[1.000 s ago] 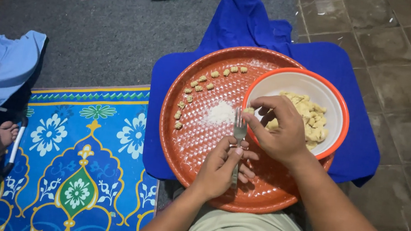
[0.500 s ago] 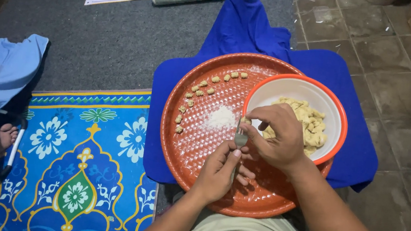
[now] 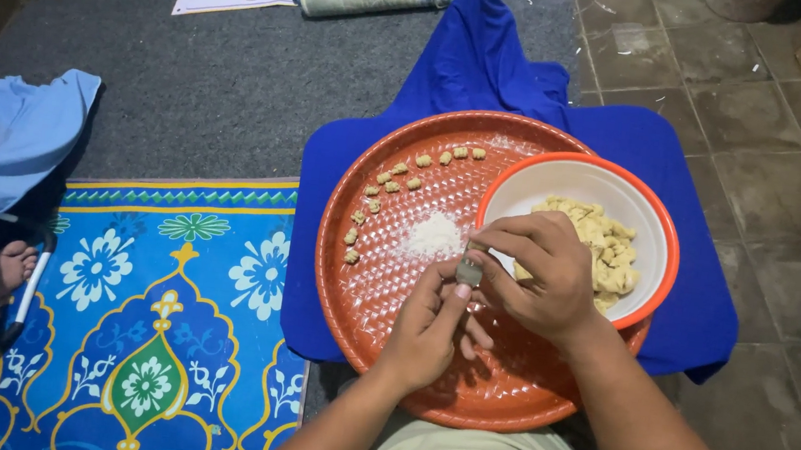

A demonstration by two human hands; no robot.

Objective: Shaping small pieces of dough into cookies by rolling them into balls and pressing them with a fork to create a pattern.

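Metal fork (image 3: 468, 271), gripped by the left hand (image 3: 429, 331), rests over the middle of an orange tray (image 3: 501, 401); the right hand (image 3: 538, 273) pinches its fingers onto the tines, seemingly pressing dough. Shaped pieces (image 3: 395, 180) line the tray's far rim, beside a bowl (image 3: 562, 177) of dough. Flour (image 3: 434, 233) lies just ahead.

Dim, even light; sharp centre.

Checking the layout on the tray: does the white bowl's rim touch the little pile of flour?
Apart. The head view shows bare tray between the flour pile and the white bowl.
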